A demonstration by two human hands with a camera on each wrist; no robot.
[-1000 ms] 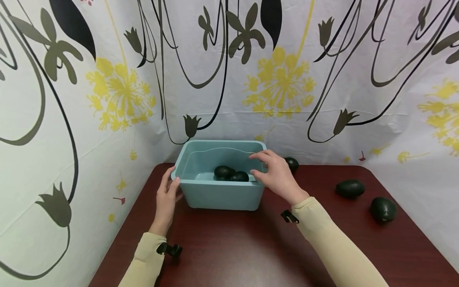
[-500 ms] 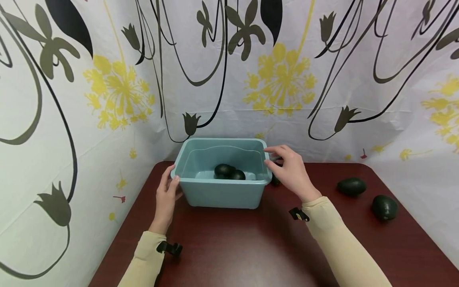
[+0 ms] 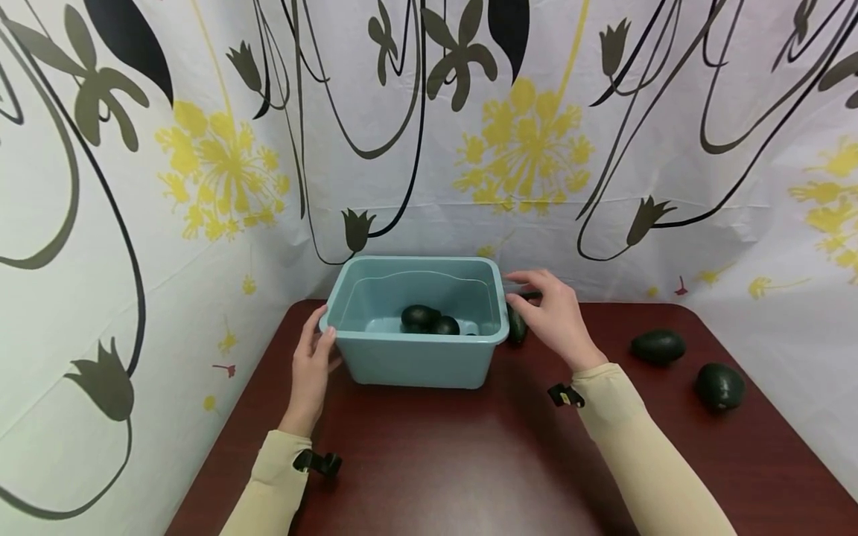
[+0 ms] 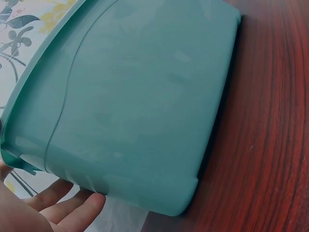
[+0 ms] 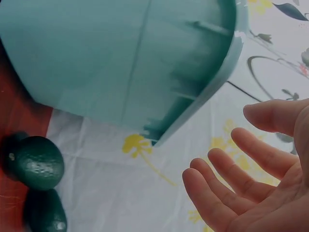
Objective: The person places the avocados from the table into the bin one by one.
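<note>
A light blue plastic bin (image 3: 415, 361) stands on the table with dark green avocados (image 3: 419, 318) inside it. My left hand (image 3: 310, 368) holds the bin's left front corner, thumb near the rim; in the left wrist view its fingers (image 4: 79, 212) lie against the outer wall. Just right of the bin my right hand (image 3: 555, 316) hovers with spread, slightly bent fingers and nothing in them. Beneath it an avocado (image 3: 517, 325) lies beside the bin wall, partly hidden. The right wrist view also has avocados (image 5: 39, 163) below the hand.
Two more avocados lie at the table's right side, one farther back (image 3: 658, 348) and one closer (image 3: 719, 387). A white patterned cloth (image 3: 536, 164) hangs behind and beside the dark red table (image 3: 429, 461).
My right hand has moved from over the bin's inside, across its right rim, to outside on the right. The left hand keeps its place on the bin.
</note>
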